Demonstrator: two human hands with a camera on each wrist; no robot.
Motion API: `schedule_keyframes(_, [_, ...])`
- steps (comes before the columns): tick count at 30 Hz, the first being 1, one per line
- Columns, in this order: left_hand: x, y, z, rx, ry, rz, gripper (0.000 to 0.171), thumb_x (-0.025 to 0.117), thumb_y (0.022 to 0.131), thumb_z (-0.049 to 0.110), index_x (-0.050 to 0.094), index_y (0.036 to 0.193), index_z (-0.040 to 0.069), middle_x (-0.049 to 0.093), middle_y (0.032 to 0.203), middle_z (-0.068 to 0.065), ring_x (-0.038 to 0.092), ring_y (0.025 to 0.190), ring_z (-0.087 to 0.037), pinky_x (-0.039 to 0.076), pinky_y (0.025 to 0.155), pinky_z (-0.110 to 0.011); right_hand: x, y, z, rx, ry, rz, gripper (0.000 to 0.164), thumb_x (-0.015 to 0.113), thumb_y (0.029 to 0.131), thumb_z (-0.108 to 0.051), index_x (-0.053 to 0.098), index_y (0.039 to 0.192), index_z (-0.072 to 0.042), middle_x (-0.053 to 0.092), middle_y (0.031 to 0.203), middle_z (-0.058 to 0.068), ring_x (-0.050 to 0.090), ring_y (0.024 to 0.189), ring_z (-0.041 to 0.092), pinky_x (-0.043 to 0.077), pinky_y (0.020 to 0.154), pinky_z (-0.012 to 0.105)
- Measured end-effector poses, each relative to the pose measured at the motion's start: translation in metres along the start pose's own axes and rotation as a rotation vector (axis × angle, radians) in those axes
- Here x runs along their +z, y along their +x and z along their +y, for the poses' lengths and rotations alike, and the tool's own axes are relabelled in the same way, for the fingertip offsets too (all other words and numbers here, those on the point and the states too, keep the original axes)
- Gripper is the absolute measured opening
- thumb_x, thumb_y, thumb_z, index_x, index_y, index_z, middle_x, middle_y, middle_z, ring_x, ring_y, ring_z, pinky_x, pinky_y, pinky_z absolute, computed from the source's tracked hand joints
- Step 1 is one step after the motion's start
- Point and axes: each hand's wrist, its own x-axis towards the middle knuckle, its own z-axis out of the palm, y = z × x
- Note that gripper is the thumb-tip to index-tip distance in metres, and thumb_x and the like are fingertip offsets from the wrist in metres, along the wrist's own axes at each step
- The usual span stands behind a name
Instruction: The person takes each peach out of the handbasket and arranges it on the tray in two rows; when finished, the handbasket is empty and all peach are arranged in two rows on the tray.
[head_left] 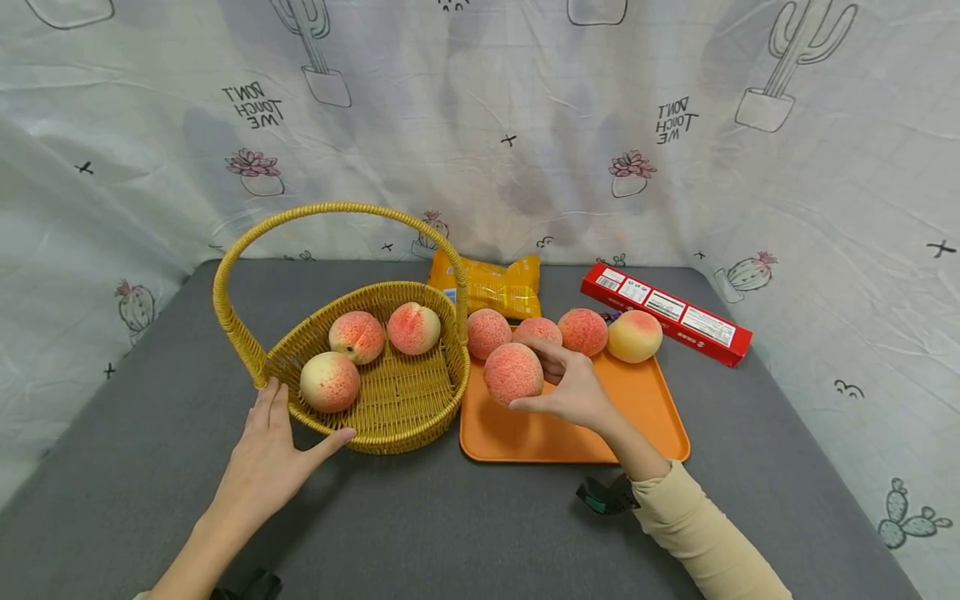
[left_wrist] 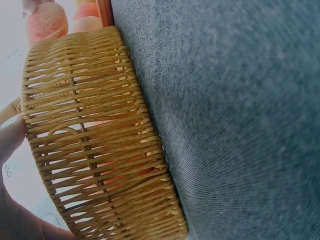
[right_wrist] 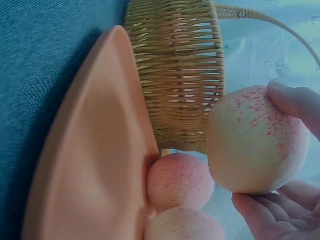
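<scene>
A yellow wicker basket point(head_left: 408, 437) with a tall arched handle stands on the left of the table, three peaches point(head_left: 330, 382) lying inside. My left hand point(head_left: 264, 465) rests its spread fingers and thumb on the basket's near-left rim, close to the handle's foot. In my right hand point(head_left: 576, 390) a pink-flecked peach point(head_left: 513, 372) is gripped between thumb and fingers, above the left part of an orange tray point(head_left: 577, 446). The right wrist view shows this peach's pale side point(right_wrist: 255, 150), raised over the tray. Several more peaches point(head_left: 585, 332) sit along the tray's far edge.
Behind the tray lies a yellow plastic packet point(head_left: 495, 286), partly hidden by the basket handle. A long red box point(head_left: 667, 312) lies at an angle at the back right. Grey cloth point(head_left: 435, 533) covers the table, and a patterned curtain hangs behind it.
</scene>
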Motion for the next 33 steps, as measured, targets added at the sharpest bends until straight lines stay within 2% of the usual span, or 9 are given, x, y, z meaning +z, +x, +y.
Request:
schedule_keyframes(8, [0.000, 0.002, -0.001, -0.006, 0.015, -0.017, 0.118, 0.060, 0.085, 0.066, 0.005, 0.147, -0.018, 0.003, 0.152, -0.040, 0.007, 0.138, -0.057, 0.021, 0.102, -0.072, 0.007, 0.000, 0.011, 0.094, -0.044, -0.037, 0.074, 0.088, 0.066, -0.003, 0.055, 0.132, 0.006, 0.059, 0.129, 0.020, 0.059, 0.117, 0.033, 0.048, 0.097, 0.039])
schedule_keyframes(16, [0.000, 0.002, 0.000, -0.002, 0.015, -0.016, 0.118, 0.060, 0.085, 0.066, 0.005, 0.147, -0.018, 0.003, 0.152, -0.040, 0.006, 0.139, -0.056, 0.020, 0.103, -0.071, 0.016, 0.002, 0.023, 0.102, -0.063, -0.072, 0.071, 0.089, 0.064, -0.004, 0.058, 0.127, 0.005, 0.062, 0.123, 0.018, 0.062, 0.112, 0.030, 0.050, 0.095, 0.039])
schedule_keyframes(25, [0.000, 0.001, 0.000, -0.009, 0.018, -0.022, 0.117, 0.060, 0.085, 0.065, 0.006, 0.147, -0.018, 0.003, 0.152, -0.040, 0.007, 0.138, -0.057, 0.021, 0.102, -0.072, 0.023, 0.001, 0.031, 0.119, -0.059, -0.097, 0.072, 0.089, 0.064, -0.004, 0.058, 0.129, 0.005, 0.063, 0.124, 0.018, 0.062, 0.112, 0.030, 0.050, 0.094, 0.039])
schedule_keyframes(33, [0.000, 0.002, -0.001, -0.007, 0.011, -0.020, 0.117, 0.060, 0.086, 0.065, 0.005, 0.147, -0.018, 0.003, 0.152, -0.040, 0.005, 0.139, -0.056, 0.020, 0.102, -0.072, 0.025, 0.003, 0.030, 0.116, -0.133, -0.103, 0.077, 0.089, 0.066, -0.008, 0.054, 0.134, 0.003, 0.059, 0.130, 0.016, 0.060, 0.116, 0.030, 0.048, 0.097, 0.041])
